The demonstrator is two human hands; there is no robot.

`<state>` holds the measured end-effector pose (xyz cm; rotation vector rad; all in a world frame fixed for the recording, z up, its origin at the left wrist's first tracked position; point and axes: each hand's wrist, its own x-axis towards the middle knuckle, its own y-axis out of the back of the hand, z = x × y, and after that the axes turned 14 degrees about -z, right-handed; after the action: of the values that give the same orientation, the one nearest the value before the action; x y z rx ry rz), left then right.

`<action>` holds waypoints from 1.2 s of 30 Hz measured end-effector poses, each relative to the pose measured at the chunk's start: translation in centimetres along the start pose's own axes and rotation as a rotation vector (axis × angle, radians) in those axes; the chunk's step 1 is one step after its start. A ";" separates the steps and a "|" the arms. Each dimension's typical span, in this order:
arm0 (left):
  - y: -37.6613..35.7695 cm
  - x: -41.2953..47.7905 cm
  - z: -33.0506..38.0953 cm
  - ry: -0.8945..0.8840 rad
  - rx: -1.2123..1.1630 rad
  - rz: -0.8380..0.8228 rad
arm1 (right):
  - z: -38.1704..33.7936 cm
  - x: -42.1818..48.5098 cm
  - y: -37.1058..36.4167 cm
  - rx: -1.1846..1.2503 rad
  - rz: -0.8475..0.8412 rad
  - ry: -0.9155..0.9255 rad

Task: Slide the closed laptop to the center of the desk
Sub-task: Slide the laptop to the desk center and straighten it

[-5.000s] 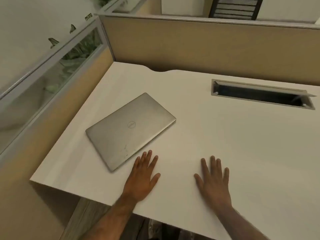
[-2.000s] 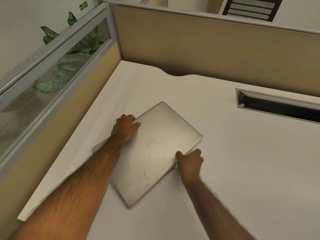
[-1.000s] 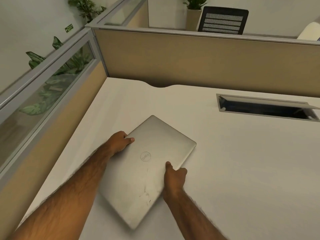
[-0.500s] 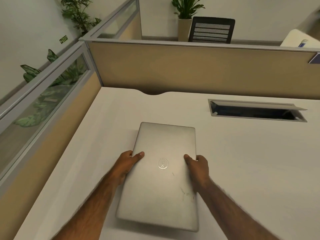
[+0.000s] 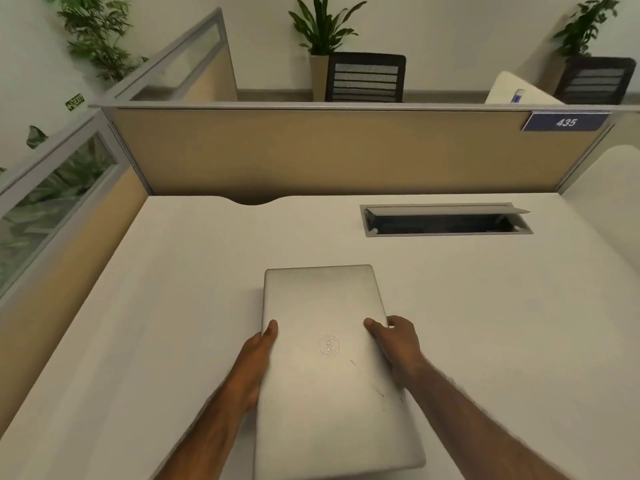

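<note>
A closed silver laptop (image 5: pixel 325 306) lies flat on the white desk (image 5: pixel 173 306), its long side running away from me, roughly midway across the desk's width. My left hand (image 5: pixel 256 358) grips its left edge, thumb on the lid. Along the right edge sits my right hand (image 5: pixel 398 344), thumb on top and fingers curled around the side. Both forearms reach in from the bottom of the view.
A cable tray with a raised flap (image 5: pixel 446 221) is set into the desk at the back right. Beige partitions (image 5: pixel 329 154) wall the back and left sides. A rounded notch (image 5: pixel 252 201) cuts the desk's back edge. Chairs and plants stand beyond the partition.
Both hands took hold of the laptop, turned it from a diagonal lie at the left to straight, and slid it rightward. Over the last half second it moved slightly further right.
</note>
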<state>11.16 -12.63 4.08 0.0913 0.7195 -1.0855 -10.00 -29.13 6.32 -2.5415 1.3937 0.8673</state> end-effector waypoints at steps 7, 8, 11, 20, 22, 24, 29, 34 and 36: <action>-7.1 0.8 -2.4 -0.047 -0.150 0.115 | -1.9 0.0 8.9 -0.039 -0.194 0.001; -8.0 1.0 -2.8 -0.054 -0.175 0.139 | -1.8 -0.3 10.7 -0.036 -0.221 -0.006; -10.7 1.5 -3.8 -0.085 -0.267 0.199 | 0.1 -2.2 16.1 0.090 -0.159 0.019; -18.3 3.2 -4.1 -0.198 -0.411 0.319 | 9.4 -7.7 13.0 0.884 -0.089 -0.018; -19.7 3.5 -4.1 -0.206 -0.399 0.317 | 8.9 -7.6 11.9 0.931 -0.086 0.050; -20.7 3.8 -4.3 -0.216 -0.398 0.299 | 8.4 -7.0 12.2 0.941 -0.060 0.102; -22.4 4.7 -5.4 -0.237 -0.435 0.202 | 8.5 -5.3 15.6 0.924 -0.071 0.135; -21.5 5.7 -5.3 -0.258 -0.562 0.151 | 8.8 -3.6 18.8 0.873 -0.157 0.169; -19.8 6.3 -4.2 -0.266 -0.573 0.197 | 9.1 -2.9 20.4 0.848 -0.177 0.158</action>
<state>-5.73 -25.40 2.58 -0.4558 0.7376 -0.6562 -31.45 -35.34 3.75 -2.0275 1.1867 0.0023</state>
